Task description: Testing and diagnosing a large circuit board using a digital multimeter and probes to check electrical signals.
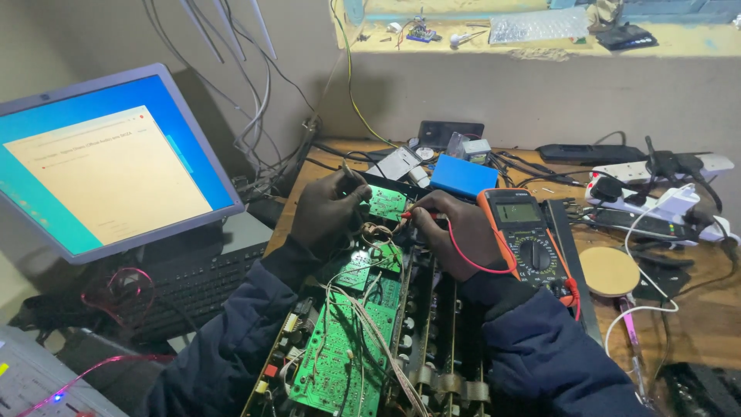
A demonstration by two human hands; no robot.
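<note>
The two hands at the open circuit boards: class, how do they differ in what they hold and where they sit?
The left hand pinches a black probe over the small upper green board; the right hand pinches a red probe whose red lead trails to the orange multimeter. The right hand lies against that meter; the left does not. Both aim probe tips at that board.

Green circuit boards (340, 363) with white wires and silver solder dots run along the near edge of the brown wooden table (695, 316). Small green board (386, 202) sits further back. Multimeter (526, 235) is orange-cased, black face, grey display, red lead (471, 259). Blue box (461, 176) toward the table's far edge. White power strip (656, 168) with black plugs at the far right corner. Tan round disc (609, 270) near the right edge. Black keyboard (193, 289). Monitor (108, 166): grey frame, blue screen, cream window. Both sleeves (540, 355) dark navy.
</note>
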